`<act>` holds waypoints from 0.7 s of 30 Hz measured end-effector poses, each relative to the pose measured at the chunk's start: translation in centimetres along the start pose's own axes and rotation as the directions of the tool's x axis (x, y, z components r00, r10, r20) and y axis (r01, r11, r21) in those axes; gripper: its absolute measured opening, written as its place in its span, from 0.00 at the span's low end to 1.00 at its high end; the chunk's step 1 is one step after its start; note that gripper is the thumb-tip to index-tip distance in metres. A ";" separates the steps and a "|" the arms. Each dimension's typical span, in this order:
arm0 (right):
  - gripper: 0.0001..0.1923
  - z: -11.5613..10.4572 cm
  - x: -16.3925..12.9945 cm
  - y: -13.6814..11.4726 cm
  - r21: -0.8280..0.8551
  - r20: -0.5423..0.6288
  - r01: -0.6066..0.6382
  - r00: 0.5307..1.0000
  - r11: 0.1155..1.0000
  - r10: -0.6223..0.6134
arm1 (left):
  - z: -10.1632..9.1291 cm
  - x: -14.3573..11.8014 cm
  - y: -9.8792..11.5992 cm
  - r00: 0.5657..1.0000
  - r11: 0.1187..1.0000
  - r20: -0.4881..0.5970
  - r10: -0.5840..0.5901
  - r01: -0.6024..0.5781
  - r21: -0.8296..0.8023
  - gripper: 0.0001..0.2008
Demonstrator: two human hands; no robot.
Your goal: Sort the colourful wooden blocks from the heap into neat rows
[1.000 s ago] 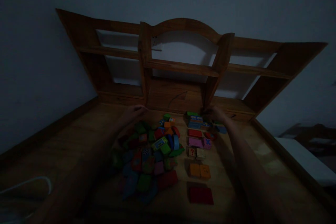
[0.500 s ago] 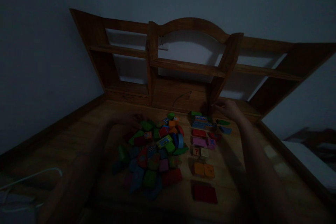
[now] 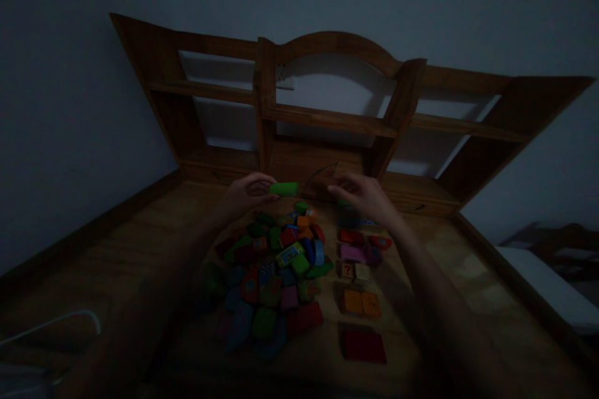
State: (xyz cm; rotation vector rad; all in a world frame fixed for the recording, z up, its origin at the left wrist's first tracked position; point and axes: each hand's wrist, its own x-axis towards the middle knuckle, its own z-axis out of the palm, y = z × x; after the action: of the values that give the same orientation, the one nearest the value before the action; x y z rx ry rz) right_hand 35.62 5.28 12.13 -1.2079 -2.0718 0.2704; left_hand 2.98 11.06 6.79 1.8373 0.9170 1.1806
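Note:
A green block [image 3: 284, 189] is pinched at its left end by my left hand [image 3: 250, 192], raised above the far edge of a heap of coloured toy blocks [image 3: 281, 271]. My right hand [image 3: 360, 194] hovers over the far end of the sorted blocks, fingers loosely bent and apart, with nothing visible in them. Beneath it, dim green and blue blocks are partly hidden. Nearer to me lie a red block [image 3: 350, 237], a pink block [image 3: 352, 253], a wooden question-mark block [image 3: 347, 271], orange blocks [image 3: 362, 303] and dark red blocks [image 3: 364, 346].
A wooden shelf unit [image 3: 327, 115] with open compartments stands at the back of the wooden desktop [image 3: 397, 330], against the wall. A white cable [image 3: 70, 315] curves at the lower left. A pale surface [image 3: 547, 287] is at the far right. The light is dim.
My left hand has lifted from the heap's edge, moving up and right with a green block. My right hand has moved left from beside the shelf's upright to above the sorted blocks.

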 end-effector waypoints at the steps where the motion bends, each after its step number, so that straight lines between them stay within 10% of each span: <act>1: 0.17 1.0 0.0 -1.1 0.058 0.023 0.022 0.999 0.998 -0.023 | 0.9 -0.2 0.4 0.999 0.999 -0.009 0.040 -0.040 -0.004 0.24; 7: 0.21 4.6 -0.2 -2.8 0.319 0.203 -0.019 0.978 0.948 -0.048 | 3.8 -1.5 1.0 0.988 0.992 0.091 0.125 -0.125 -0.006 0.20; 12: 0.19 4.2 0.5 -0.3 0.420 0.085 -0.063 0.996 0.905 0.030 | 4.4 -1.4 0.1 0.982 0.990 0.127 0.138 -0.139 0.006 0.26; 16: 0.13 2.0 2.2 2.9 0.118 0.026 -0.025 0.999 0.993 0.022 | 4.0 -0.8 -1.6 0.988 0.982 -0.001 0.156 -0.155 0.109 0.22; 21: 0.11 1.1 4.6 5.7 -0.222 0.354 0.011 0.933 0.975 0.071 | 3.3 -0.4 -2.8 0.991 0.973 -0.059 0.118 -0.104 0.205 0.17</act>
State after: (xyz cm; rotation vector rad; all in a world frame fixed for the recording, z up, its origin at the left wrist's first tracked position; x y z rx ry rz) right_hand 37.29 12.36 10.70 -1.4083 -2.4541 0.3000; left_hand 5.45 11.34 3.26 2.0429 1.0167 1.2670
